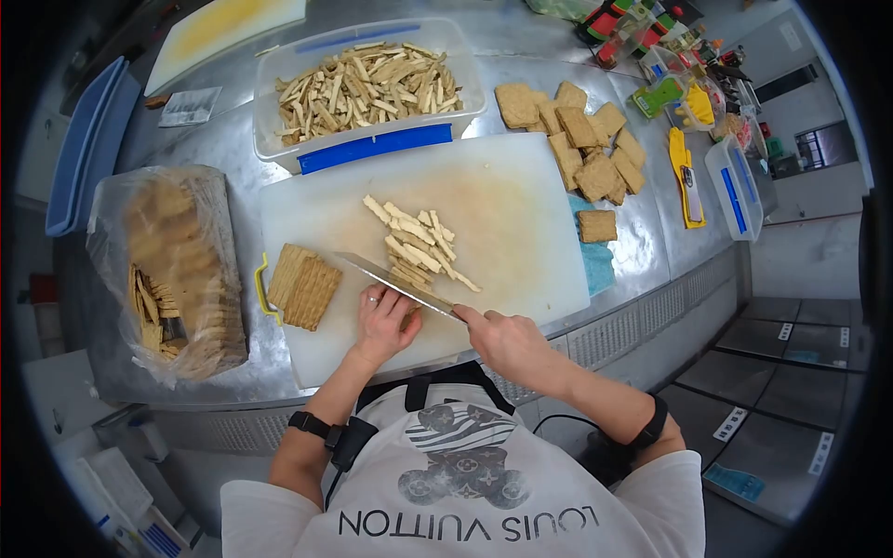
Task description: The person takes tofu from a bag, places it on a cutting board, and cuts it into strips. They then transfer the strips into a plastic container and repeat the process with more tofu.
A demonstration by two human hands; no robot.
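Note:
My right hand (510, 346) is wrapped round the handle of a knife (395, 285), whose long blade slants up to the left over the white cutting board (521, 223). My left hand (383, 323) is bent with its fingers curled against the near side of the blade, at a piece of tan block that the blade and fingers mostly hide. Cut pale strips (419, 244) lie in a loose pile just beyond the blade. Left of my left hand, tan ridged blocks (304, 286) rest side by side at the board's left edge.
A clear tub (367, 139) full of cut strips stands behind the board. Brown blocks (595, 139) are heaped at the back right, beside a yellow-handled tool (686, 177). A plastic bag (177, 270) of blocks sits on the left. Bottles (619, 37) stand at the far right.

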